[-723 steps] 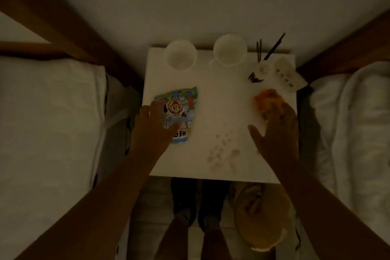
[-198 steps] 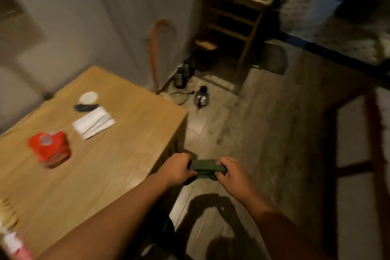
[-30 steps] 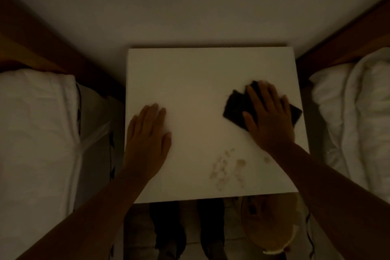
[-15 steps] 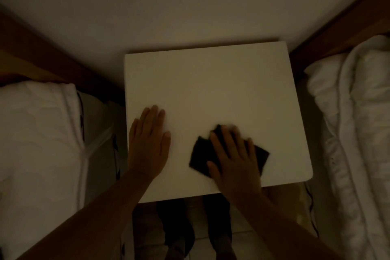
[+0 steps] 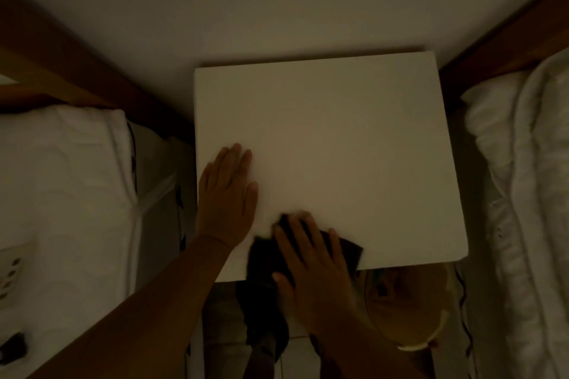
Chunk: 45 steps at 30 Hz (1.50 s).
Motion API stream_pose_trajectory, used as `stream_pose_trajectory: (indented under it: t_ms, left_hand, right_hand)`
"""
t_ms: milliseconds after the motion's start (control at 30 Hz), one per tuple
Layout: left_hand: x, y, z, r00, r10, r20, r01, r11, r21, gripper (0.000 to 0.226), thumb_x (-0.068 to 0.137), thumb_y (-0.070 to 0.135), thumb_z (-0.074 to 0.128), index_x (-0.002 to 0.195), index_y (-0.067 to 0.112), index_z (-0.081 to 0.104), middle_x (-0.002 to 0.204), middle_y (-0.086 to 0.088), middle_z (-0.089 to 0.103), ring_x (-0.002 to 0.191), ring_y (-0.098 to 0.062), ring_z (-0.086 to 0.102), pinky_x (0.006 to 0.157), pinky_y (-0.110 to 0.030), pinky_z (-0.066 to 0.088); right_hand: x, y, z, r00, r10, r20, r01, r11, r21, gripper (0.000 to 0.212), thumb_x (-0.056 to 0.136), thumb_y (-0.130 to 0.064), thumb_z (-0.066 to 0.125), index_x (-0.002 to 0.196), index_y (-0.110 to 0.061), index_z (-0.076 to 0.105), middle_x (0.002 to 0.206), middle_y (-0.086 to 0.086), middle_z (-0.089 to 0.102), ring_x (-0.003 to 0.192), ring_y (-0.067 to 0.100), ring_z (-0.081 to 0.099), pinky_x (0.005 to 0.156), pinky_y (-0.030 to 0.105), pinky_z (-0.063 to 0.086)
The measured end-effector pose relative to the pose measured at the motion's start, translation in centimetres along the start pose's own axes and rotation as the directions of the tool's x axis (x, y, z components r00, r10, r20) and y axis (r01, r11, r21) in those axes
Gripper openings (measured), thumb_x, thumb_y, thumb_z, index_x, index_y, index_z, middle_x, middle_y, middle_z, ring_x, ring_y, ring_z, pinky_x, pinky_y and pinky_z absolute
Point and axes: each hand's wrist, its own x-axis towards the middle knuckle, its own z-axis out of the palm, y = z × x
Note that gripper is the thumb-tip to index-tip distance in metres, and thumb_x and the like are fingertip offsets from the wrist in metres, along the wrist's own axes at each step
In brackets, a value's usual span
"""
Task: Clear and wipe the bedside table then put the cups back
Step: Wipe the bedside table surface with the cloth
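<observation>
Now the right hand (image 5: 311,258) presses a dark cloth (image 5: 261,258) flat-fingered at the near edge of the white bedside table (image 5: 338,138), while the left hand (image 5: 226,194) rests open-palmed beside it.

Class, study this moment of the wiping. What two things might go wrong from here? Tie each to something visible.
1. The cloth under the right hand lies at the near edge of the table; pulling it nearer may sweep any dirt onto the floor, as the bin sits off to the right.
2. The left hand presses flat near the left edge; leaning might shift the table.
</observation>
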Motion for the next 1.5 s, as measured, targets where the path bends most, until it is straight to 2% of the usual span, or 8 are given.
stream_pose_trajectory:
  t_ms: [200,500,700,933,1033,1167,1400,1500]
  left_hand:
    - [0.1,0.2,0.3,0.999,-0.028,0.036,0.023,0.991,0.13,0.055,0.098,0.03,0.029,0.151,0.015,0.027,0.159,-0.008,0.025,0.149,-0.023,0.016,0.12,-0.046,0.015]
    - [0.1,1.1,-0.3,0.996,-0.057,0.073,0.046,0.99,0.136,0.058,0.095,0.026,0.038,0.151,0.013,0.028,0.158,-0.01,0.027,0.147,-0.027,0.019,0.117,-0.05,0.021]
    - [0.2,0.9,-0.6,0.994,-0.064,0.086,0.057,0.995,0.08,0.059,0.094,0.026,0.039,0.151,0.014,0.027,0.159,-0.007,0.023,0.149,-0.023,0.014,0.119,-0.049,0.018]
    - [0.0,0.6,-0.4,0.995,-0.089,0.051,0.092,0.994,-0.052,0.065,0.097,0.035,0.036,0.154,0.012,0.015,0.16,-0.006,0.019,0.149,-0.018,0.012,0.121,-0.043,0.014]
    - [0.1,0.5,-0.5,0.993,-0.113,0.015,0.114,0.983,-0.143,0.066,0.098,0.038,0.034,0.154,0.012,0.013,0.16,-0.007,0.018,0.148,-0.017,0.015,0.121,-0.039,0.013]
    - [0.0,0.5,-0.5,0.992,-0.127,-0.025,0.122,0.983,-0.137,0.061,0.1,0.037,0.03,0.153,0.012,0.015,0.159,-0.009,0.022,0.146,-0.019,0.019,0.119,-0.043,0.022]
    - [0.0,0.6,-0.4,0.996,-0.08,0.039,0.081,0.995,-0.051,0.058,0.1,0.033,0.031,0.151,0.007,0.025,0.159,-0.011,0.02,0.149,-0.023,0.014,0.119,-0.048,0.021]
    - [0.0,0.5,-0.4,0.996,-0.074,0.04,0.075,0.997,-0.019,0.057,0.099,0.029,0.036,0.15,0.006,0.029,0.159,-0.012,0.023,0.148,-0.026,0.018,0.117,-0.05,0.024]
  right_hand:
    - [-1.1,10.0,-3.1,0.939,0.341,-0.036,-0.342,0.938,-0.049,0.067,0.097,-0.056,0.014,0.156,-0.026,0.005,0.164,0.005,-0.001,0.15,0.028,-0.001,0.118,0.057,0.013]
    - [8.8,15.1,-7.0,0.845,0.5,-0.191,-0.51,0.86,-0.006,0.068,0.096,-0.055,0.018,0.155,-0.024,0.005,0.164,0.007,0.004,0.15,0.029,0.001,0.118,0.057,0.01]
    - [18.6,14.0,-8.7,0.889,0.388,-0.241,-0.411,0.91,-0.05,0.067,0.096,-0.055,0.017,0.155,-0.024,0.007,0.163,0.01,0.007,0.149,0.032,0.005,0.118,0.058,0.01]
    - [22.7,5.2,-7.6,0.965,0.181,-0.19,-0.198,0.978,-0.071,0.066,0.096,-0.054,0.02,0.154,-0.024,0.012,0.162,0.011,0.011,0.149,0.033,0.008,0.117,0.058,0.011]
    - [20.3,1.9,-5.9,0.983,0.088,-0.16,-0.099,0.993,-0.062,0.065,0.097,-0.053,0.023,0.155,-0.024,0.012,0.163,0.009,0.01,0.149,0.032,0.006,0.117,0.058,0.013]
    - [14.4,0.0,-3.7,0.992,0.03,-0.121,-0.035,0.999,-0.04,0.066,0.098,-0.052,0.025,0.156,-0.023,0.009,0.164,0.008,0.002,0.15,0.029,-0.001,0.116,0.057,0.015]
    - [3.1,0.2,-1.2,0.999,0.006,-0.045,-0.007,1.0,-0.007,0.069,0.095,-0.051,0.036,0.155,-0.024,0.015,0.164,0.006,0.007,0.15,0.031,0.007,0.113,0.059,0.021]
    - [0.3,3.1,-1.1,0.997,0.075,-0.023,-0.075,0.997,-0.021,0.069,0.094,-0.053,0.033,0.155,-0.025,0.017,0.164,0.005,0.009,0.15,0.031,0.009,0.113,0.058,0.021]
